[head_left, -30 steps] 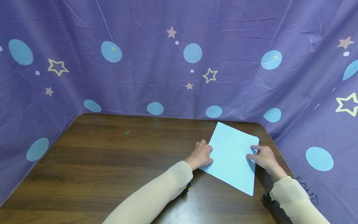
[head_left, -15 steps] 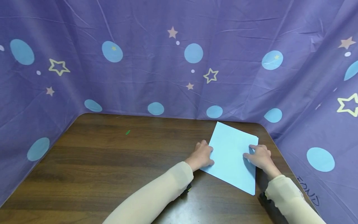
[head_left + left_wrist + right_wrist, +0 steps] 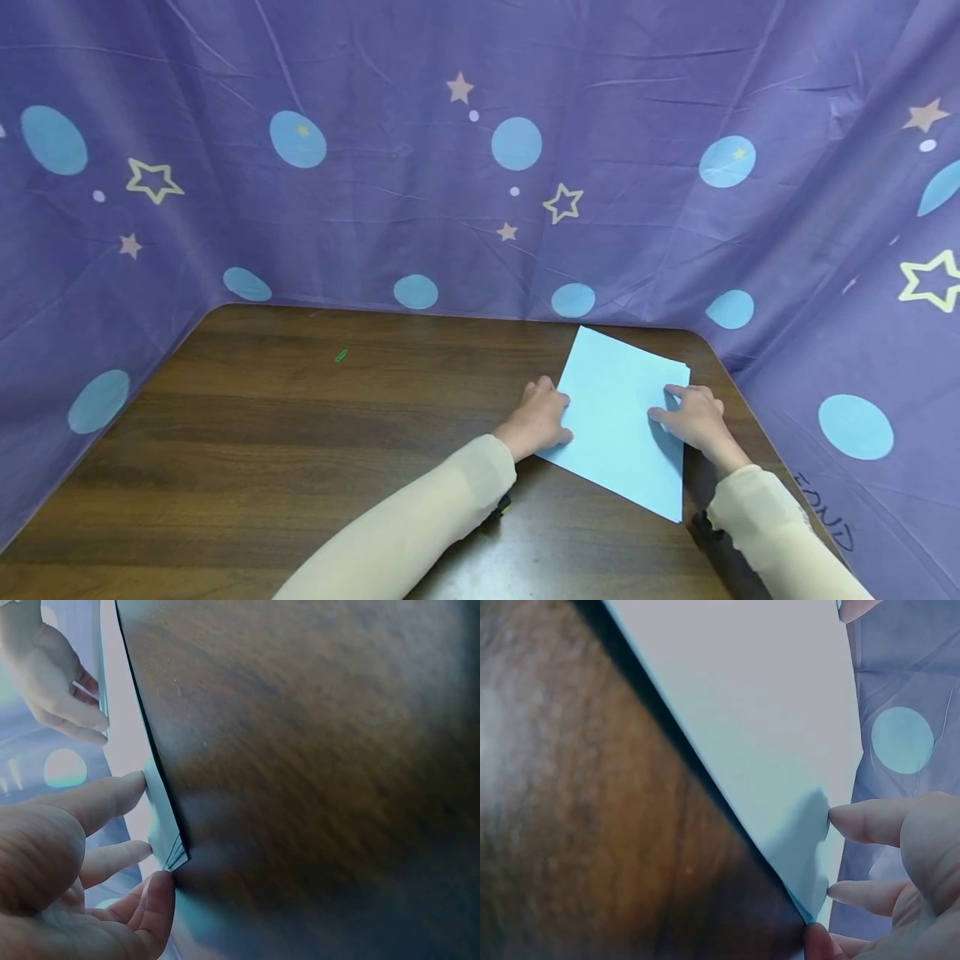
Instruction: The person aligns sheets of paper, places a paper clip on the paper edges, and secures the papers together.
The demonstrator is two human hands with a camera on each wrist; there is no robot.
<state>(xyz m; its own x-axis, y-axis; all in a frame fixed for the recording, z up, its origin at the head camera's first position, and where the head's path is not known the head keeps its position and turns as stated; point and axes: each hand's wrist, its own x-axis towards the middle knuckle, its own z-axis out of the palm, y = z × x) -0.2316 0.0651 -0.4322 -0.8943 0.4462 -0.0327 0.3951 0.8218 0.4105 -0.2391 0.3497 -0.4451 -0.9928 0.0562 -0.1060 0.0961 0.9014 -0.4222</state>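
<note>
A thin stack of pale blue paper sheets (image 3: 618, 417) lies slantwise at the right side of the wooden table. At its left edge my left hand (image 3: 536, 417) grips the stack, thumb and a finger over the top sheet. Several layers show slightly fanned at the paper corner (image 3: 177, 855) in the left wrist view, where another fingertip touches the edge. My right hand (image 3: 693, 417) holds the right side, with its thumb and a finger on the top sheet and other fingers curled by the edge (image 3: 819, 937). The sheets' undersides are hidden.
A small green paper clip (image 3: 341, 356) lies on the far left of the brown wooden table (image 3: 262, 450). A purple curtain (image 3: 360, 192) with blue dots and stars hangs close around the table's back and sides.
My right hand has moved a little left, further over the sheets. The stack has shifted very slightly, and my left hand stays about where it was.
</note>
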